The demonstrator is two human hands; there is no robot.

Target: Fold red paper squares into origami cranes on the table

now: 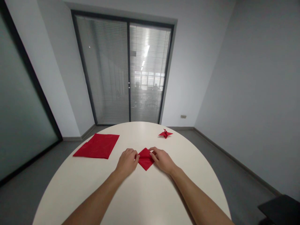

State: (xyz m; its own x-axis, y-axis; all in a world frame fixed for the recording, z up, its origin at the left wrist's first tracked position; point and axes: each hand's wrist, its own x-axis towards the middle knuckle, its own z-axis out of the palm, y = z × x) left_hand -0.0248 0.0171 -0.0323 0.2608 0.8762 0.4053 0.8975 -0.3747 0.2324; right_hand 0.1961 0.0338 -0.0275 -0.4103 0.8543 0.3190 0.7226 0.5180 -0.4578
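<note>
A small red folded paper (146, 160), diamond-shaped with one point toward me, lies on the white round table (131, 200). A crease runs across its middle. At its left corner, my left hand (128, 161) pinches the paper between thumb and curled fingers. My right hand (162, 159) grips the right corner, thumb on top and fingers bent at the edge. The fingertips partly hide both side corners. Beyond my right hand stands a finished red paper crane (165, 134) with its wings spread.
Several red paper sheets (99, 147) appear to lie in a flat pile on the table's left side. A dark chair part (280, 207) juts in at the lower right. Behind the table are a glass door with blinds (105, 75) and a grey wall (257, 87).
</note>
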